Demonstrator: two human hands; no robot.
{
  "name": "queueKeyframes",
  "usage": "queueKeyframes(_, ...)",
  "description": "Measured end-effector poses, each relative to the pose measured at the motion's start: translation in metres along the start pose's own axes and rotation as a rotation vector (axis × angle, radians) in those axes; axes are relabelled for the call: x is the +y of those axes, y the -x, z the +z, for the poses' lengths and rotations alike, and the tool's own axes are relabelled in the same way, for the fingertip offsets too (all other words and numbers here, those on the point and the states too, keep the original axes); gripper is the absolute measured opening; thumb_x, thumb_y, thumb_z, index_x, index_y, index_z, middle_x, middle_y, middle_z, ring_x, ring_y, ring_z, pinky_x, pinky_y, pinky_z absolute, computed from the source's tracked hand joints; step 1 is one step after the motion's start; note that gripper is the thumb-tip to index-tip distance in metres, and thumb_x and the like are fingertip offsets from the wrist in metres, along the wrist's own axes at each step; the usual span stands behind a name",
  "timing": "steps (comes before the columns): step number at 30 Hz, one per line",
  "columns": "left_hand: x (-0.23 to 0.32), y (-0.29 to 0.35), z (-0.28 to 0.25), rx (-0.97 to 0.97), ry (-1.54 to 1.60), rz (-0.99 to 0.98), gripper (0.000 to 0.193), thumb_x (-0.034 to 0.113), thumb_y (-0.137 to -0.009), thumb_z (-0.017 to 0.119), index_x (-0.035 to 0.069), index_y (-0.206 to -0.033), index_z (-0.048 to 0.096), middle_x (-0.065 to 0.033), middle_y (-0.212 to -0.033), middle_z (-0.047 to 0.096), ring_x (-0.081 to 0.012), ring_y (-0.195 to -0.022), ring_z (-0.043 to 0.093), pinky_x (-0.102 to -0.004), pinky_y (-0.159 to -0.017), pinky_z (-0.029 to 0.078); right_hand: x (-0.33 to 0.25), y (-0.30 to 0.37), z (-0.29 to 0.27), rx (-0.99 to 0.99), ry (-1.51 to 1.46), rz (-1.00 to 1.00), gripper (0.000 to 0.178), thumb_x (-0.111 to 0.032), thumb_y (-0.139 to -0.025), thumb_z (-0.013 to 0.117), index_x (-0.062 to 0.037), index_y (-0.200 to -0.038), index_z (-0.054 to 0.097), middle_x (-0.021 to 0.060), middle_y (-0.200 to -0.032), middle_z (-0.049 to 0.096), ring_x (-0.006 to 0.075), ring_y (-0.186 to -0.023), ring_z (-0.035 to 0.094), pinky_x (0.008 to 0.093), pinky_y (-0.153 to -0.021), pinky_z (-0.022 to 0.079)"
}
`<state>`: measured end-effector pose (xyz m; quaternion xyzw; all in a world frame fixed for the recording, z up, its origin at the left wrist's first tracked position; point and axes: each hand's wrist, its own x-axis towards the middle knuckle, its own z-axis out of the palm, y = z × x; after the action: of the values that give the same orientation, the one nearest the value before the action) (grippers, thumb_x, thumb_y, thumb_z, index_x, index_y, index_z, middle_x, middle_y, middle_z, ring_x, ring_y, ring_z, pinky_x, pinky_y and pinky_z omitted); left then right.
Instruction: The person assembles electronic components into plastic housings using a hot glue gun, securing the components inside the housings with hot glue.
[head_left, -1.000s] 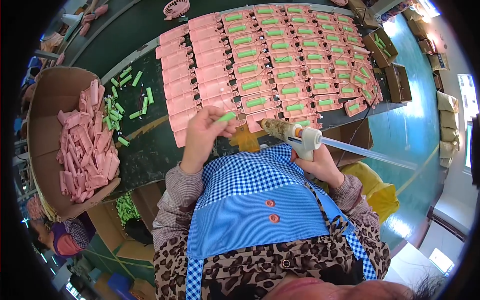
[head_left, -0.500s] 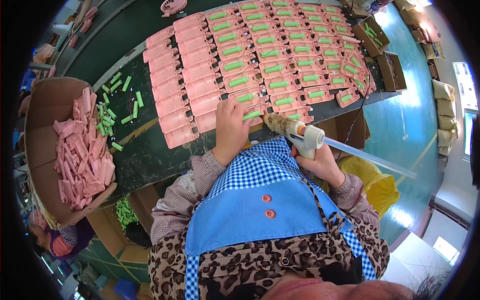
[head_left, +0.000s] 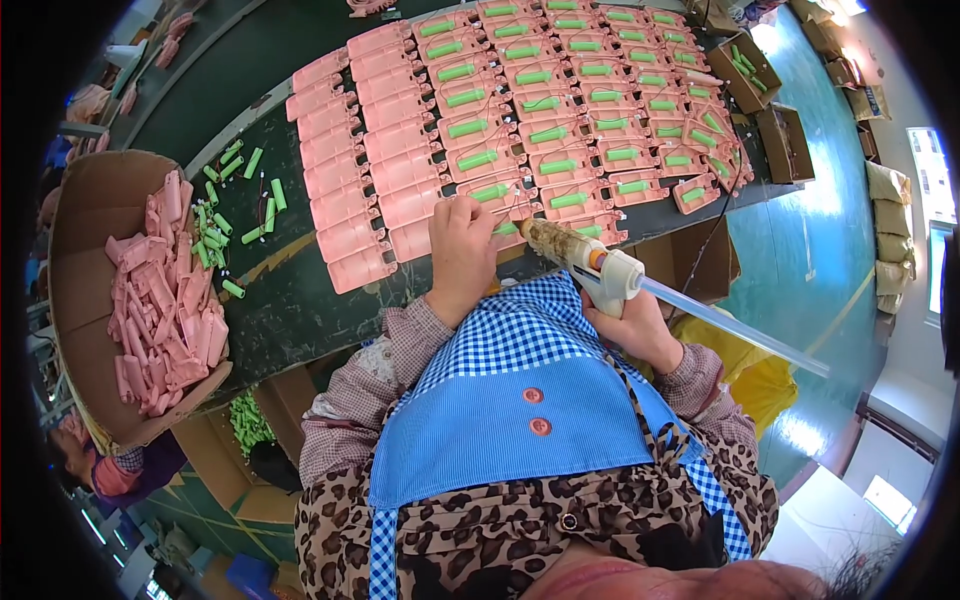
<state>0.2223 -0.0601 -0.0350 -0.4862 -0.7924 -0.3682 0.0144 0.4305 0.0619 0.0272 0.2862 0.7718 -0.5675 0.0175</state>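
My right hand [head_left: 636, 328] is wrapped around the handle of a white hot glue gun [head_left: 622, 275], whose stained front end points left. A clear glue stick [head_left: 735, 327] juts out of its back. The nozzle meets a green cylindrical battery [head_left: 507, 228] at the near edge of the pink rows. My left hand [head_left: 462, 255] pinches the other end of this battery, its fingertips partly hidden. Around them lie rows of pink plastic shells [head_left: 404, 208], many with a green battery and thin wires inside.
On the left stands a cardboard box [head_left: 85, 290] of pink plastic parts. Loose green batteries [head_left: 213, 240] lie beside it on the dark table [head_left: 290, 335]. More small boxes [head_left: 785, 143] stand at the table's right end. A yellow bag [head_left: 755, 390] is below on the right.
The glue gun has shifted slightly left, over the battery. Less of the battery shows between my fingers and the nozzle. At the top, a pink round part has moved toward the frame's edge.
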Motion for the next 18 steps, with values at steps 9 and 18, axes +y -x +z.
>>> queueKeyframes(9, 0.002, -0.003, -0.008, 0.042, 0.015, 0.021, 0.031, 0.004, -0.062, 0.075, 0.004, -0.09, 0.06, -0.0092, -0.092, 0.049, -0.0285, -0.091, 0.047, -0.0391, -0.08, 0.04, 0.002, 0.008, -0.003, 0.007, 0.027, 0.023, 0.042, -0.017, -0.076, 0.065, 0.0019, -0.112, 0.055, 0.0155, -0.096, 0.061, 0.0262, -0.088, 0.061, 0.0354, -0.077, 0.048)
queueKeyframes(18, -0.016, 0.001, -0.039, 0.181, 0.018, -0.025, 0.024, 0.005, -0.068, 0.069, 0.006, -0.089, 0.057, -0.0106, -0.088, 0.051, -0.0309, -0.087, 0.049, -0.0406, -0.079, 0.04, 0.005, 0.001, -0.001, -0.055, -0.267, -0.046, 0.033, 0.006, -0.071, 0.059, 0.0014, -0.104, 0.054, 0.0066, -0.088, 0.061, 0.0142, -0.086, 0.058, 0.0278, -0.078, 0.048)
